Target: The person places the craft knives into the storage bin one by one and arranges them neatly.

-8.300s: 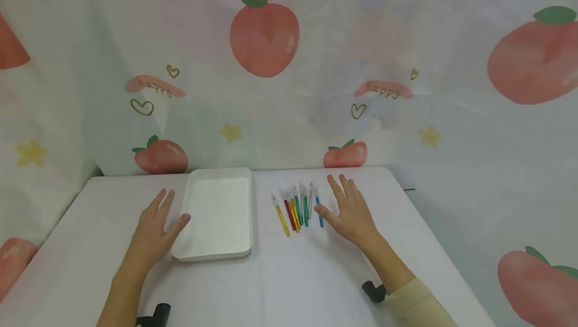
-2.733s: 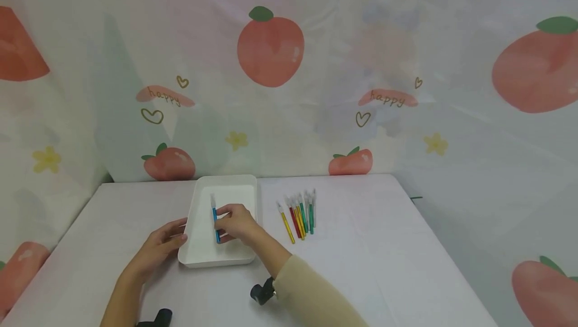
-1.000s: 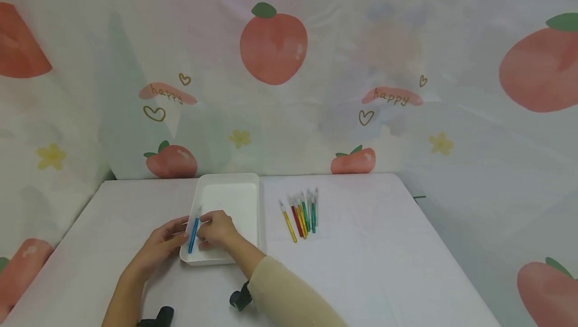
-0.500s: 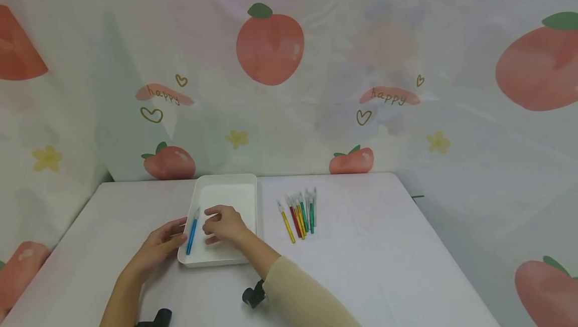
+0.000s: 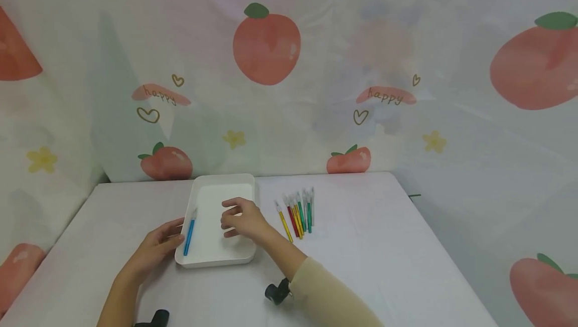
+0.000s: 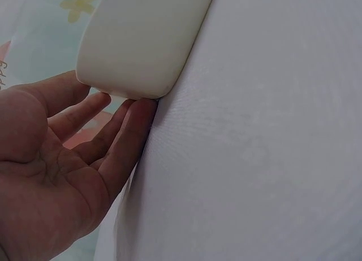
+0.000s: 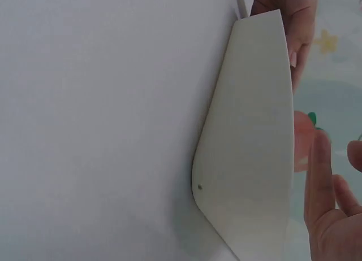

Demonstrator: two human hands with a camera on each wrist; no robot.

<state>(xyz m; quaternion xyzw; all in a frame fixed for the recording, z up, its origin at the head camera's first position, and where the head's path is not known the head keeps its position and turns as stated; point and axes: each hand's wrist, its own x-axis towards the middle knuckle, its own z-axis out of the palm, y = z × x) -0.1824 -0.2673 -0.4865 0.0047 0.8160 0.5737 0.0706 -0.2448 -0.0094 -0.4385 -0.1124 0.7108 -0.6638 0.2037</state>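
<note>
A blue craft knife point(image 5: 188, 237) with a pale, clear tip lies along the left wall inside the white tray point(image 5: 212, 262). My left hand point(image 5: 158, 248) rests at the tray's left side; in the left wrist view its fingertips point(image 6: 141, 109) touch the tray's outer wall. Over the middle of the tray hovers my right hand point(image 5: 244, 220), fingers loosely bent and holding nothing. To the right of the tray, several more craft knives point(image 5: 295, 219) in yellow, red, green and silver lie side by side on the table, tips pointing away.
The white table point(image 5: 361, 257) ends at a back wall covered in a peach-print cloth point(image 5: 307, 116). A black wrist mount point(image 5: 277, 293) shows under the right forearm and another black mount point(image 5: 155, 318) by the left one.
The blue craft knife, first beside the others at the right, was carried into the tray and let go by its left wall. My right hand has since drawn away rightward; the left stays by the tray.
</note>
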